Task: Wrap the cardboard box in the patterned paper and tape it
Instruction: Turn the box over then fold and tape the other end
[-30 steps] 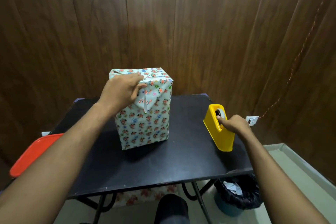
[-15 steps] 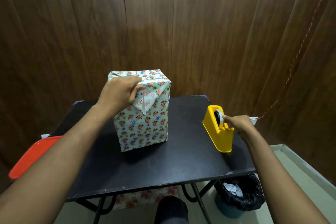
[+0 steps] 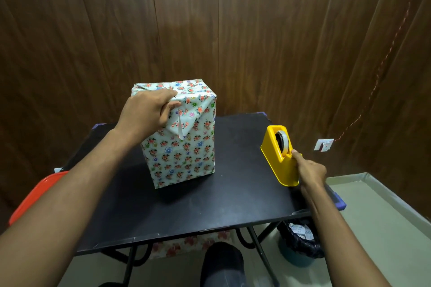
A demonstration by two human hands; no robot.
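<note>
— Two hands in the head view. Left hand?
— Centre of frame, laid over the top near edge of the box, fingers curled, grip closed on the folded flap of patterned paper and pressing it down against the front face.
— And the box itself?
— Upright at mid-frame on the black surface, fully covered in floral paper, triangular flap hanging loose over the front.
— Right hand?
— Right of centre, at the near end of the yellow tape dispenser. Fingers curled, grip pinched at the cutter end; held tape too thin to make out. Roll of tape seated in the top slot.
— Dispenser relative to the box?
— Well apart, toward the right edge of the surface.
— Anything else?
— Red tray at lower left, partly hidden by the forearm. Bin with a black liner under the surface at lower right. Wood-panelled wall across the upper frame, with a white wall socket at right.
</note>
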